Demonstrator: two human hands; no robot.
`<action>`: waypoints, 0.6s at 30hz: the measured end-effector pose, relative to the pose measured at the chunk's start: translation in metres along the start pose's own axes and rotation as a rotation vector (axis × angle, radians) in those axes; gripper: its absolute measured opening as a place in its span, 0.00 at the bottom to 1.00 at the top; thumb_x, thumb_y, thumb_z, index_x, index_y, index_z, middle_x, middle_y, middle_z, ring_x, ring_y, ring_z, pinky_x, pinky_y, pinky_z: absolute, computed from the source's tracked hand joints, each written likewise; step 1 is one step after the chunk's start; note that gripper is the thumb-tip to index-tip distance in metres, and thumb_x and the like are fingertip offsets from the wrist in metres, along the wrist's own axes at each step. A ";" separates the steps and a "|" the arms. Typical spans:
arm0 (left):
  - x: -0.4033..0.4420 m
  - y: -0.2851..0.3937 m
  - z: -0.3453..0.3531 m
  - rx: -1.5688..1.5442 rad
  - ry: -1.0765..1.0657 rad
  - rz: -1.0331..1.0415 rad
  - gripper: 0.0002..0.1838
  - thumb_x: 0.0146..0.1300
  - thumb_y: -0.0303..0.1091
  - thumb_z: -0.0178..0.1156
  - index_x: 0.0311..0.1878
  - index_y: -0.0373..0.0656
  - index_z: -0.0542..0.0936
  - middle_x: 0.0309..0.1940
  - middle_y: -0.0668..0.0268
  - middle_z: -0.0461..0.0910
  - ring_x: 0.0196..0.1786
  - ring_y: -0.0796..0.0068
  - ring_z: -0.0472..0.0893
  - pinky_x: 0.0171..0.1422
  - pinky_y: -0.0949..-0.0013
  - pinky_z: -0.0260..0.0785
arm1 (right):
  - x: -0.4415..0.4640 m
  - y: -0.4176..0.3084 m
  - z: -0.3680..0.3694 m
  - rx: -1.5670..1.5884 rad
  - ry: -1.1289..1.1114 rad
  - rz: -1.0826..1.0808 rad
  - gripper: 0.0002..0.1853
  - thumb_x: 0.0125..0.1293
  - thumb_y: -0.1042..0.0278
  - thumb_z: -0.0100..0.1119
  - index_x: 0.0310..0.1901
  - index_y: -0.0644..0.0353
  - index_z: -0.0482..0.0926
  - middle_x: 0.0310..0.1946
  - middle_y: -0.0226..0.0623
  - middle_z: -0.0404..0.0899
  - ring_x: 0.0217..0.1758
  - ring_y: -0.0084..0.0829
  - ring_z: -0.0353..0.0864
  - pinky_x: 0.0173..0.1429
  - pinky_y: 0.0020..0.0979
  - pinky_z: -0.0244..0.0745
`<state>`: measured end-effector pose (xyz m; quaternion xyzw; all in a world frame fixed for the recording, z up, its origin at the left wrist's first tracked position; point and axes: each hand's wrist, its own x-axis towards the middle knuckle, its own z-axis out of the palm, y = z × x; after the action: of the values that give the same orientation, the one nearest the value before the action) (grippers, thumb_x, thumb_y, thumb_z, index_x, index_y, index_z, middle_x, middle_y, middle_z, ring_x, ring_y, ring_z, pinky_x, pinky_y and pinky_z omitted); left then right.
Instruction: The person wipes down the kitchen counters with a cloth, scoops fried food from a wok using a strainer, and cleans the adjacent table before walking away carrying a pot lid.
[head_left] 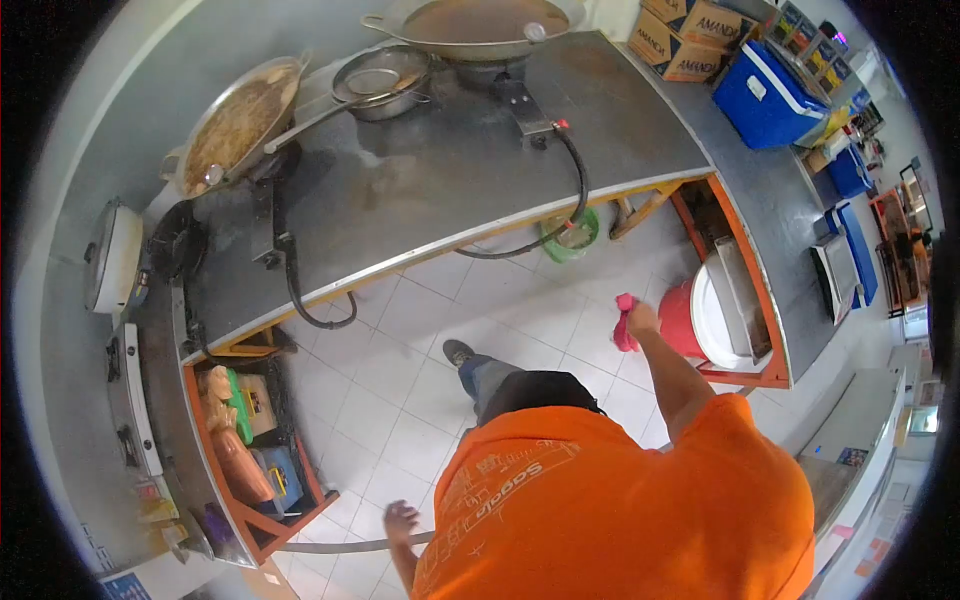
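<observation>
My right hand (643, 321) is closed on a bright pink cloth (626, 334), held out low over the tiled floor. Just beside that cloth stands a red bucket (679, 316), with a large white round container (710, 316) against it under the side counter. My left hand (400, 521) hangs low at my other side, holding nothing, its fingers loosely apart and a little blurred. Nearest to it is the orange-framed shelf (268, 545) with packed goods.
A dark metal counter (440, 190) carries two wide woks, one a brown-filled wok (235, 135), plus a metal pot (372, 103) and a long-handled utensil (325, 120). Black hoses (577, 165) hang over its front edge. Beneath sits a green bin (575, 243). A blue cooler (765, 105) stands right.
</observation>
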<state>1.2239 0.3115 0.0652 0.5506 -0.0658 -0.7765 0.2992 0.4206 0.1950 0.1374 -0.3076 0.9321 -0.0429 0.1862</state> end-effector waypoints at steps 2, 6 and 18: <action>-0.021 0.055 0.072 0.362 0.323 0.199 0.12 0.71 0.33 0.52 0.56 0.45 0.76 0.39 0.61 0.82 0.35 0.66 0.85 0.31 0.75 0.70 | 0.001 0.062 0.046 0.440 -0.383 0.263 0.19 0.65 0.60 0.54 0.51 0.63 0.83 0.55 0.52 0.82 0.58 0.46 0.83 0.57 0.44 0.80; -0.017 0.095 0.101 0.675 0.409 0.138 0.12 0.71 0.32 0.52 0.55 0.46 0.76 0.39 0.61 0.83 0.36 0.67 0.85 0.33 0.72 0.72 | -0.032 0.081 0.011 -0.304 0.232 -0.054 0.17 0.70 0.59 0.52 0.52 0.58 0.83 0.49 0.48 0.86 0.53 0.47 0.85 0.54 0.41 0.80; 0.063 0.165 0.192 0.829 0.148 0.068 0.12 0.70 0.29 0.52 0.55 0.43 0.75 0.40 0.60 0.85 0.39 0.69 0.85 0.40 0.67 0.74 | -0.028 -0.105 -0.050 1.045 0.149 -0.153 0.16 0.73 0.67 0.49 0.55 0.66 0.79 0.41 0.41 0.86 0.45 0.38 0.86 0.50 0.35 0.79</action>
<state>1.1037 0.1001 0.1588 0.6760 -0.3692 -0.6325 0.0817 0.4807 0.1250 0.2131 -0.2371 0.7721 -0.5368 0.2441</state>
